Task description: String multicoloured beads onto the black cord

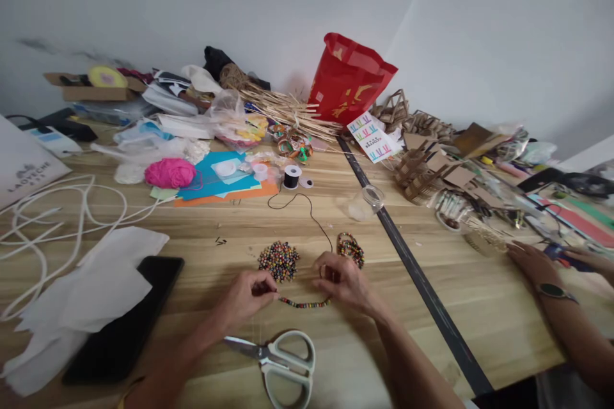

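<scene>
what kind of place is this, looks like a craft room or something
Most likely a shared craft or hobby workspace. The wooden table carries a pile of loose beads, a spool of black thread and cardboard models, and both hands hold a partly strung bead strand.

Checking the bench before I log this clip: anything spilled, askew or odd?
The clear jar lies tipped on its side. Loose beads sit heaped on the bare table beside the left hand. Nothing looks damaged.
</scene>
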The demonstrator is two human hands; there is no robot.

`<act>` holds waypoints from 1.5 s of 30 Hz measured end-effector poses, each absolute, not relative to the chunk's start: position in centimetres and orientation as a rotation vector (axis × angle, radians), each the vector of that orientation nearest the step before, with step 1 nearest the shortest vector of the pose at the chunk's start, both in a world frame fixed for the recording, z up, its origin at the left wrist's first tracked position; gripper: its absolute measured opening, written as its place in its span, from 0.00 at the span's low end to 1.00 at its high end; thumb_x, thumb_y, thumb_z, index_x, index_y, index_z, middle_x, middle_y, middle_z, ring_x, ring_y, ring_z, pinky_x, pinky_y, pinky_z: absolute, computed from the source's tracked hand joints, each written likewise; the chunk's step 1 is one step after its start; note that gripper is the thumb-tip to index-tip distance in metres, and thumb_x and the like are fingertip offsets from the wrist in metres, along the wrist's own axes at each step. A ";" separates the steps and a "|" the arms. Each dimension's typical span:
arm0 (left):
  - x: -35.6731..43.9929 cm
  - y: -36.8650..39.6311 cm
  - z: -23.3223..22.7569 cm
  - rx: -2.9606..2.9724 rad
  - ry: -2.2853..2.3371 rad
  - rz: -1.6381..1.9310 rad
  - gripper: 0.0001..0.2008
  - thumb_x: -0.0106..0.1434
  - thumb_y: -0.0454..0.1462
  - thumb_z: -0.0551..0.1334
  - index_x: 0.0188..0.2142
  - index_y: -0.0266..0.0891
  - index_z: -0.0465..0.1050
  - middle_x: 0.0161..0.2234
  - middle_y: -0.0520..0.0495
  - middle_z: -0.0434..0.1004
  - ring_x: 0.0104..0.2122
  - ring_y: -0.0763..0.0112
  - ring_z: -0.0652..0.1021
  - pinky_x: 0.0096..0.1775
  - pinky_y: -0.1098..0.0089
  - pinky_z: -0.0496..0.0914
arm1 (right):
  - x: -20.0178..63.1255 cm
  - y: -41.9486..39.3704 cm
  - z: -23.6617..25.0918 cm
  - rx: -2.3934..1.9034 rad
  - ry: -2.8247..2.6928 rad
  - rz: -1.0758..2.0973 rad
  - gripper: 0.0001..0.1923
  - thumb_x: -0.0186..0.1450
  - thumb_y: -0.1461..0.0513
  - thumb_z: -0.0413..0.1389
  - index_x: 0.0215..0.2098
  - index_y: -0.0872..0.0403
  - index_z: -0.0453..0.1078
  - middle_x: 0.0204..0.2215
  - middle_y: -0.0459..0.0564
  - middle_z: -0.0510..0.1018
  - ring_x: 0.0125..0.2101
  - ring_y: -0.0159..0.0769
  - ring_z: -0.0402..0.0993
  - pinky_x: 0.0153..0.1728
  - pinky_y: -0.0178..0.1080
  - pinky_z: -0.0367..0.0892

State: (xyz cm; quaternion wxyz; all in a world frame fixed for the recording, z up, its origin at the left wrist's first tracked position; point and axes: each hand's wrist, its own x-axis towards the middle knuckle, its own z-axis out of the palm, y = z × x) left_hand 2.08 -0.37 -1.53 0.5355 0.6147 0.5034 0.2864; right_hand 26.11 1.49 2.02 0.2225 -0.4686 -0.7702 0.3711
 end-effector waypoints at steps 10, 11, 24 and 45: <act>2.0 -0.2 -1.4 1.489 1.141 0.711 0.07 0.51 0.37 0.61 0.23 0.36 0.74 0.21 0.50 0.75 0.25 0.71 0.72 0.30 0.73 0.65 | 20.0 -1.1 -2.4 -1.084 -1.677 1.552 0.11 0.57 0.59 0.61 0.35 0.56 0.67 0.22 0.42 0.71 0.20 0.26 0.64 0.22 0.28 0.59; 2.0 -0.3 -1.4 1.503 1.149 0.717 0.07 0.51 0.37 0.61 0.22 0.36 0.74 0.21 0.50 0.75 0.25 0.70 0.73 0.30 0.73 0.65 | 19.9 -1.1 -2.6 -1.081 -1.660 1.537 0.11 0.58 0.58 0.60 0.34 0.56 0.67 0.22 0.43 0.71 0.21 0.26 0.65 0.23 0.29 0.60; 2.5 -0.5 -1.3 1.621 1.257 0.754 0.07 0.52 0.36 0.58 0.21 0.38 0.71 0.21 0.49 0.76 0.25 0.68 0.74 0.31 0.72 0.67 | 20.1 -1.1 -1.8 -1.143 -1.847 1.206 0.08 0.61 0.60 0.56 0.27 0.56 0.71 0.21 0.45 0.71 0.23 0.29 0.65 0.25 0.31 0.60; 0.3 0.8 -1.3 1.884 1.414 0.897 0.06 0.57 0.34 0.58 0.27 0.39 0.74 0.27 0.48 0.77 0.31 0.67 0.76 0.35 0.70 0.69 | 21.1 -0.2 -2.9 -1.105 -1.661 1.292 0.11 0.62 0.57 0.56 0.27 0.56 0.69 0.23 0.45 0.68 0.24 0.29 0.61 0.25 0.31 0.56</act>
